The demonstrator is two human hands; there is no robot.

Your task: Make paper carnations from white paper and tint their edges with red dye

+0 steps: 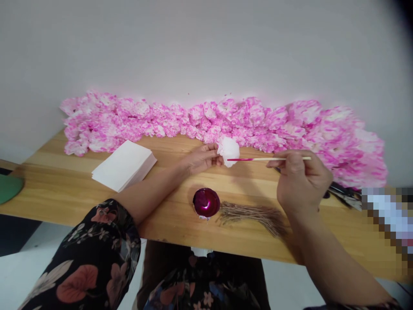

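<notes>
a white paper flower (229, 150) sits pinched in our left hand (201, 158), just beyond the dish of magenta dye (206, 202). our right hand (300, 181), right of the dish, grips a thin brush (267, 159) lying level, its stained tip pointing left at the flower's lower edge. pink flowers (226, 120) bank beyond the dish on the tabletop (64, 189).

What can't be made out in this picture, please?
Head view: the patch at the right end of the table is pixelated.
Head view: the green thing is cut off by the left edge.
Head view: the dark items are half hidden behind the right hand holding the stick.
Head view: the white paper flower hides the tips of the fingers of the left hand.
</notes>
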